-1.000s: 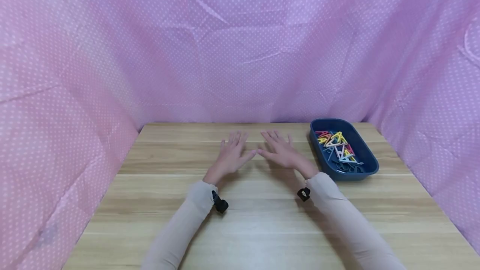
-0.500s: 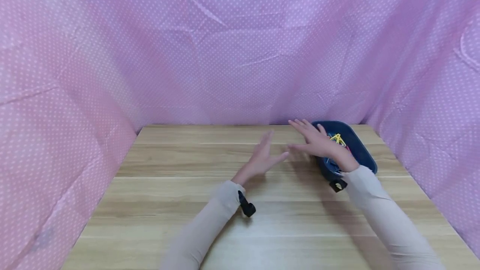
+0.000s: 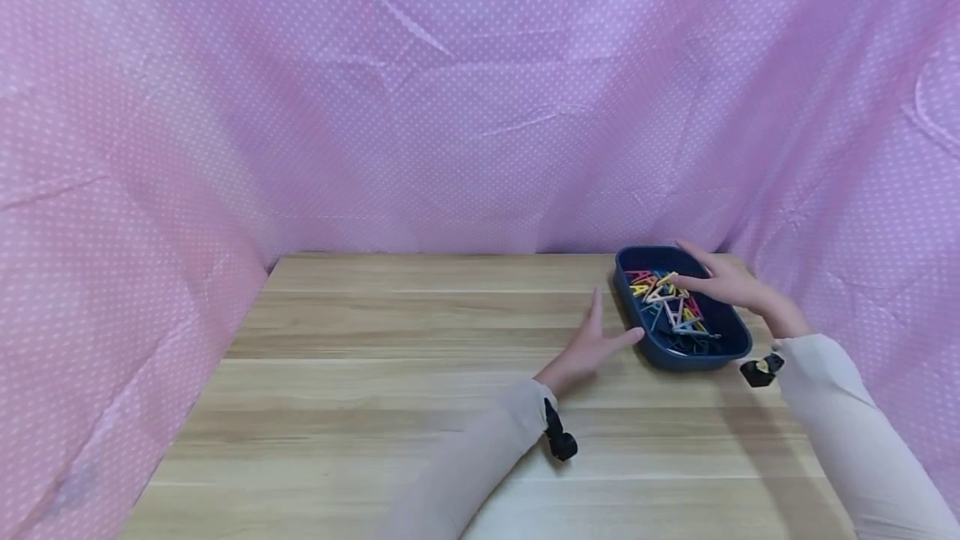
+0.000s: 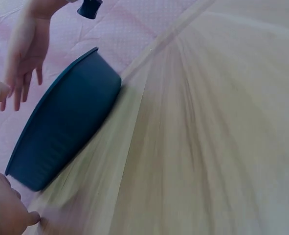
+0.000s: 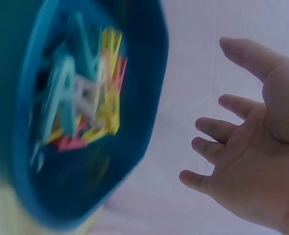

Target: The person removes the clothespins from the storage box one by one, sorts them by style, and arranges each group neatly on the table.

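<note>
A dark blue plastic tub stands at the back right of the table. Colourful plastic clothes pegs lie heaped inside it: yellow, pink, white, pale blue and dark ones. My left hand is beside the tub's left wall, fingers extended and thumb tip right at the front left rim. Over the tub's right side reaches my right hand, its fingers spread. In the right wrist view that hand holds nothing, with background showing between it and the tub. The left wrist view shows the tub's outer wall between both hands.
The wood-grain table extends to the left and front of the tub. Pink dotted cloth hangs behind the table and along both sides. Black wrist-worn devices sit at the sleeve cuffs.
Both hands have moved right from the table's middle. The right hand has passed across the tub to its right side, and the left hand has come up to its left side.
</note>
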A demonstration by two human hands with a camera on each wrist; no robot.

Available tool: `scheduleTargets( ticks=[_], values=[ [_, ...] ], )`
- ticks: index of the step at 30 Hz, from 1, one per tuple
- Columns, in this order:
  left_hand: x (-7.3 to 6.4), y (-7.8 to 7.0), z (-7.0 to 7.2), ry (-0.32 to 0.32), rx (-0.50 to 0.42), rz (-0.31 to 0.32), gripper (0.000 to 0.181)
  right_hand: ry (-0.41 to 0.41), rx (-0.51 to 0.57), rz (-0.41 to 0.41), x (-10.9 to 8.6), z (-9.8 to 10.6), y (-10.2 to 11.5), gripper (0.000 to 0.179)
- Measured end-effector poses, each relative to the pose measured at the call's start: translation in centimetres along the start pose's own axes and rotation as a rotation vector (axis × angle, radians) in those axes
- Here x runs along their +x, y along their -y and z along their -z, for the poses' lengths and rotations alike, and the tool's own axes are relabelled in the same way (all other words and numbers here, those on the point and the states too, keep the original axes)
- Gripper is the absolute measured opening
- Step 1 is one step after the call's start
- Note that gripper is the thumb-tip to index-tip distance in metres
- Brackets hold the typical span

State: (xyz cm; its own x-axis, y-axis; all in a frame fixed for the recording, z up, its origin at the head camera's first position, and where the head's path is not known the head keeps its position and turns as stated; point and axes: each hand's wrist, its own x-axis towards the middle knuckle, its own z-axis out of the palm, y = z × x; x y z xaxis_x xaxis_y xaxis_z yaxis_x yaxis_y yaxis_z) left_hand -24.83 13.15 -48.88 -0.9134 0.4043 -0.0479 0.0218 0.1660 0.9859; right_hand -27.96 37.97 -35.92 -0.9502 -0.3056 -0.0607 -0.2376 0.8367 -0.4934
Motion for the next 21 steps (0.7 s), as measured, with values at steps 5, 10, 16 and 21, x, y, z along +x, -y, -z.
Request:
scheduleTargets(
  ticks=[5, 10, 16, 21],
  values=[
    [0.5, -0.4, -1.2, 0.032, 0.010, -0.024, 0.101, 0.053, 0.149, -0.089, -1.1, 0.8, -3.0, 0.085],
    [0.9, -0.5, -1.7, 0.061, 0.006, -0.030, 0.099, 0.105, 0.236, -0.132, -1.6, 0.9, -5.4, 0.085],
    [1.6, -0.5, -2.0, 0.086, 0.035, -0.027, 0.097, 0.156, 0.300, -0.165, -1.5, 0.3, -7.2, 0.080],
    [2.1, -0.5, -1.7, 0.092, 0.038, -0.022, 0.097, 0.170, 0.279, -0.178, -1.3, -0.1, -7.9, 0.069]
  ],
)
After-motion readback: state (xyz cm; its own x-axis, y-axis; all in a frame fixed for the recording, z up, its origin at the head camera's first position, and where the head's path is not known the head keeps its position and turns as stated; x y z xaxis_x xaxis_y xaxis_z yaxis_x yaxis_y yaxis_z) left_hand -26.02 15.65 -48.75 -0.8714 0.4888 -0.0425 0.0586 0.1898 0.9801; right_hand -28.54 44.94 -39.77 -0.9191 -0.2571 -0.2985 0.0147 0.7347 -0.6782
